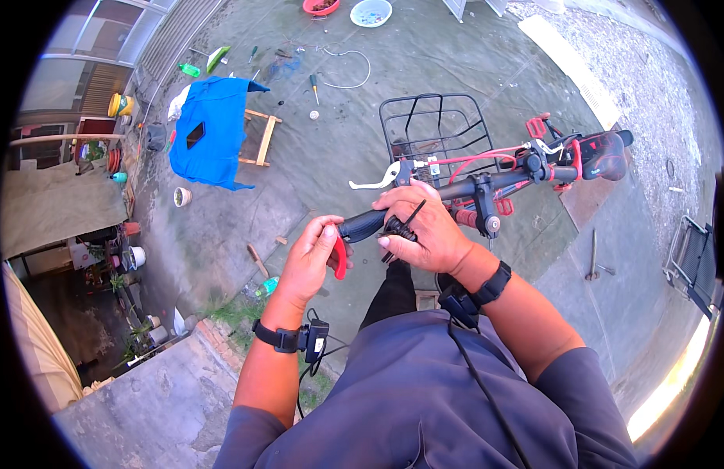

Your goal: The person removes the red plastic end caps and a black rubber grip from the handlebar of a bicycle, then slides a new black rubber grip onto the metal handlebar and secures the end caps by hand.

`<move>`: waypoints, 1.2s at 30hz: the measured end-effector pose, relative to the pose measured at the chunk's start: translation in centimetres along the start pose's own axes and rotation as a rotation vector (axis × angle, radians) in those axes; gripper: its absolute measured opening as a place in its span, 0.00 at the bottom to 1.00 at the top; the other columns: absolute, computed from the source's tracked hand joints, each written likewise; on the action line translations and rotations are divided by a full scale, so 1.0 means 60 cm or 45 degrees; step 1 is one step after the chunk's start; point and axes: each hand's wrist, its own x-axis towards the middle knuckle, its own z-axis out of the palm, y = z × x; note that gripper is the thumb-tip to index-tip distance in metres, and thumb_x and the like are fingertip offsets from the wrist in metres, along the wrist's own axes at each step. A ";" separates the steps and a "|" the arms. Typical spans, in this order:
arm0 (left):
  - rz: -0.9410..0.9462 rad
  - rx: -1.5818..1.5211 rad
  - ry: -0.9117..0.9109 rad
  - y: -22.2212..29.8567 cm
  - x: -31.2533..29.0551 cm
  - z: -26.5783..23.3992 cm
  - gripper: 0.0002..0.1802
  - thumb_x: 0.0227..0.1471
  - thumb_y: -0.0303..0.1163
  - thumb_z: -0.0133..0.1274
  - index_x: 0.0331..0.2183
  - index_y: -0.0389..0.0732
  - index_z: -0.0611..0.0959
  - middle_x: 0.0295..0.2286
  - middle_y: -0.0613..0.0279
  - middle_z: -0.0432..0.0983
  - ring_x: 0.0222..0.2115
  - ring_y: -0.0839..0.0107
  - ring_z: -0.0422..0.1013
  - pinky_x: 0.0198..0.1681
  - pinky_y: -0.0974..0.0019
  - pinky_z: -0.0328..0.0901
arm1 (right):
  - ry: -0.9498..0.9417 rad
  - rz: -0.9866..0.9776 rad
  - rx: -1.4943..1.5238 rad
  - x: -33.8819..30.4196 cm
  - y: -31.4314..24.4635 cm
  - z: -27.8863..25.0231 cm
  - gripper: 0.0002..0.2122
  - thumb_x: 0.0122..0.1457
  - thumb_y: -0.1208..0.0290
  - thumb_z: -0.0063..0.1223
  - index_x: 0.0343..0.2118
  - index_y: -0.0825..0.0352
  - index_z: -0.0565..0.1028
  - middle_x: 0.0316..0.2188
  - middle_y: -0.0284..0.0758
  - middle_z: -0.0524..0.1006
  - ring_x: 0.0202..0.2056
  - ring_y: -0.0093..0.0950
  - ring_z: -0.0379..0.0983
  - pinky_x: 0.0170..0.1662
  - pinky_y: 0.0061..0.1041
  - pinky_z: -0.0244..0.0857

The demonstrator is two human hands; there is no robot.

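A bicycle's black handlebar grip [362, 226] points toward my left. My left hand [311, 246] is closed at its outer end, with a curved red strip-like piece [340, 259] between the fingers; whether it touches the grip I cannot tell. My right hand [432, 228] is closed over the inner part of the grip. Against its palm and thumb sits a black coiled piece [399, 228] with straight ends sticking out; its exact kind is unclear. Just beyond the right hand is a white brake lever [374, 181] with red cables. Fingers of both hands are partly hidden.
The bicycle's black wire basket [436, 125] and saddle [604, 156] lie beyond and right. A blue cloth [209, 133] covers a wooden-framed stool at left. A screwdriver [314, 87], a hammer [258, 259] and another hammer-like tool [593, 254] lie on the ground.
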 end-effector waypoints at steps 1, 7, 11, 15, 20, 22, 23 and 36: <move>0.008 -0.005 0.003 -0.002 0.000 -0.001 0.23 0.68 0.46 0.40 0.52 0.38 0.71 0.29 0.56 0.77 0.27 0.69 0.76 0.32 0.68 0.71 | -0.005 -0.001 0.000 0.000 0.000 0.001 0.14 0.54 0.58 0.58 0.35 0.62 0.73 0.50 0.33 0.74 0.56 0.38 0.68 0.65 0.55 0.43; 0.019 -0.028 0.006 -0.007 0.009 0.004 0.21 0.68 0.45 0.41 0.51 0.38 0.72 0.28 0.57 0.77 0.25 0.70 0.76 0.28 0.69 0.70 | 0.022 -0.003 -0.015 -0.003 0.002 -0.005 0.13 0.53 0.59 0.59 0.35 0.61 0.73 0.49 0.33 0.75 0.55 0.37 0.68 0.65 0.55 0.43; 0.025 -0.023 0.033 -0.020 0.009 -0.003 0.21 0.68 0.45 0.41 0.50 0.39 0.72 0.27 0.57 0.77 0.24 0.69 0.75 0.27 0.69 0.70 | 0.076 -0.032 -0.017 0.001 0.002 0.005 0.13 0.53 0.58 0.62 0.33 0.61 0.72 0.47 0.34 0.75 0.53 0.37 0.70 0.63 0.53 0.47; 0.050 -0.036 0.047 -0.019 0.007 0.001 0.22 0.68 0.47 0.41 0.50 0.39 0.72 0.27 0.58 0.77 0.24 0.70 0.76 0.27 0.70 0.70 | 0.108 -0.063 -0.030 -0.001 0.008 0.012 0.14 0.54 0.58 0.62 0.33 0.62 0.72 0.47 0.34 0.76 0.52 0.38 0.70 0.62 0.51 0.49; 0.058 -0.090 0.094 -0.027 0.004 0.008 0.26 0.68 0.51 0.36 0.50 0.38 0.72 0.27 0.58 0.77 0.23 0.70 0.75 0.26 0.70 0.70 | 0.097 -0.029 -0.018 -0.001 0.002 0.008 0.13 0.53 0.59 0.62 0.32 0.61 0.72 0.47 0.33 0.76 0.53 0.36 0.70 0.63 0.52 0.48; 0.032 -0.134 0.125 -0.031 0.005 0.011 0.29 0.68 0.54 0.33 0.48 0.37 0.73 0.26 0.57 0.76 0.22 0.69 0.75 0.26 0.69 0.70 | 0.064 -0.006 -0.036 0.000 0.002 0.005 0.13 0.53 0.59 0.62 0.33 0.61 0.72 0.47 0.32 0.76 0.53 0.35 0.69 0.63 0.53 0.47; 0.004 -0.148 0.129 -0.031 0.007 0.011 0.31 0.68 0.56 0.32 0.48 0.37 0.74 0.26 0.56 0.76 0.22 0.68 0.74 0.25 0.69 0.69 | 0.055 0.004 -0.031 0.001 0.001 0.003 0.13 0.53 0.59 0.61 0.33 0.61 0.73 0.48 0.31 0.75 0.54 0.35 0.69 0.64 0.54 0.45; 0.214 0.439 0.530 -0.026 0.018 0.068 0.23 0.68 0.48 0.39 0.50 0.38 0.71 0.26 0.60 0.73 0.21 0.72 0.71 0.25 0.66 0.65 | 0.003 0.002 -0.027 0.004 0.002 0.001 0.14 0.54 0.58 0.57 0.35 0.63 0.74 0.50 0.33 0.74 0.56 0.37 0.67 0.65 0.52 0.44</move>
